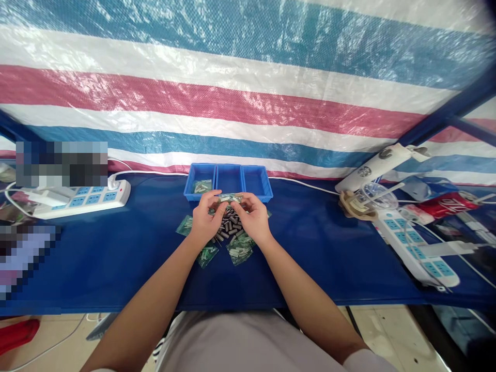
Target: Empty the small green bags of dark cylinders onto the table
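Note:
Between the thumbs and fingers of both hands is a small clear plastic bag [230, 198] with small pale pieces inside. My left hand [206, 217] pinches its left end, and my right hand [252, 216] pinches its right end. Below the hands lies a pile of small dark metal cylinders [231, 223]. Around the pile are several greenish clear bags of small parts, among them one bag at the front right [239, 251] and one at the front left [207, 254]. Just beyond the hands stands a blue three-compartment tray [267, 198]; a similar bag [202, 186] rests in its left compartment.
A white power strip [120, 195] lies at the left of the blue table [147, 248]. Another power strip [445, 276] is on the right, near a red can [447, 205], a clear plastic cup [377, 196] and a white paper bag [372, 168]. A striped tarp [232, 98] hangs behind.

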`<state>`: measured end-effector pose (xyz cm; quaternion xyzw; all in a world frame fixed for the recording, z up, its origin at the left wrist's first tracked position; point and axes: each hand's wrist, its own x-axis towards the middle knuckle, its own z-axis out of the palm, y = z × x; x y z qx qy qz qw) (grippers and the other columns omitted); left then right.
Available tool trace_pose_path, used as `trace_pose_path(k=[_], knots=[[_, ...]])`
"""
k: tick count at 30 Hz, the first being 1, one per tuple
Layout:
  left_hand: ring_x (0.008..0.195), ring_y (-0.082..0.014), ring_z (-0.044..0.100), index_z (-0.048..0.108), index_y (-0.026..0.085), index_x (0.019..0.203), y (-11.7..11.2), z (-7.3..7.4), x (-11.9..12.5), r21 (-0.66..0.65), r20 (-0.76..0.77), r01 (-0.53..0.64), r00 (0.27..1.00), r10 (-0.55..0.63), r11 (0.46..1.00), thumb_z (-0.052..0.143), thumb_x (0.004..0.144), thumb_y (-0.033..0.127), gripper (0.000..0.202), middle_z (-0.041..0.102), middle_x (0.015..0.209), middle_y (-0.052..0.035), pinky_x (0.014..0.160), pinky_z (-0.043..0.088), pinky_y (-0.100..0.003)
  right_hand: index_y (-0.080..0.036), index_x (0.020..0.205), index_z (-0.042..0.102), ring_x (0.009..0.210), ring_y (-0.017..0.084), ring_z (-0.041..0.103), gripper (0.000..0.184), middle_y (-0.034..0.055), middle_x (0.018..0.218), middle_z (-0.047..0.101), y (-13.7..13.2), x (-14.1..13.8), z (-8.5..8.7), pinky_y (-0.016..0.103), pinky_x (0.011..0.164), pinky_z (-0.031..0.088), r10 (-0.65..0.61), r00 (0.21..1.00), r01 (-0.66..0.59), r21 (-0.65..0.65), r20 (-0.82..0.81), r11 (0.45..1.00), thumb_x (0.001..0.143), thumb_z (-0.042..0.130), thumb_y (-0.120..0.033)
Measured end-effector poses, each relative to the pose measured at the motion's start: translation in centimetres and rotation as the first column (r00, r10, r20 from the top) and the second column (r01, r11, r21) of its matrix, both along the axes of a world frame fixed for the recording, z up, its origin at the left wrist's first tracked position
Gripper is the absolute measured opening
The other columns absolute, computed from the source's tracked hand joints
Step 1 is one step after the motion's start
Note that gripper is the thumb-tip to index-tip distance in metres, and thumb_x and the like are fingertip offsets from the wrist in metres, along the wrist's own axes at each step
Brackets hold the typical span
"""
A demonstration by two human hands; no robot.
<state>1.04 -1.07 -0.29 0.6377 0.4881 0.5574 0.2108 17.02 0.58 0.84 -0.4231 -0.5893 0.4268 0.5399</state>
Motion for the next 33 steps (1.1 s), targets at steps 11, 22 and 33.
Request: trace_pose_path(k=[11, 22, 33], knots=[[0.071, -0.0156, 0.071, 0.055, 0.024, 0.129, 0.16, 0.08, -0.19, 0.004, -0.025, -0.019, 1.000, 0.019, 1.000, 0.065, 0.095, 0.039, 0.039, 0.071, 0.085, -0.0015, 0.070, 0.057, -0.028, -0.023, 0.102, 0.072, 0.079, 0.020, 0.069, 0.025, 0.0042, 0.087, 0.074, -0.11, 0.02, 0.50, 0.034, 0.071, 0.057, -0.025, 1.000, 0.025, 0.011, 0.013, 1.000, 0.084, 0.074, -0.041], [0.073, -0.0169, 0.070, 0.053, 0.025, 0.133, -0.01, 0.11, -0.13, -0.020, -0.044, 0.004, 0.999, -0.005, 1.000, 0.063, 0.096, 0.041, 0.041, 0.069, 0.084, -0.0017, 0.068, 0.055, -0.029, -0.023, 0.106, 0.070, 0.080, 0.019, 0.068, 0.026, 0.0045, 0.089, 0.073, -0.29, 0.05, 0.87, 0.031, 0.069, 0.056, -0.015, 0.999, 0.015, 0.003, 0.037, 1.000, 0.086, 0.072, -0.040], [0.071, -0.0161, 0.069, 0.053, 0.024, 0.134, 0.01, 0.03, -0.24, -0.009, -0.049, 0.007, 0.999, -0.008, 1.000, 0.063, 0.096, 0.041, 0.042, 0.070, 0.084, -0.0017, 0.068, 0.055, -0.028, -0.023, 0.106, 0.069, 0.079, 0.019, 0.067, 0.026, 0.0048, 0.090, 0.072, -0.46, -0.02, 0.99, 0.031, 0.069, 0.055, -0.014, 0.999, 0.014, 0.005, 0.029, 1.000, 0.088, 0.068, -0.041]])
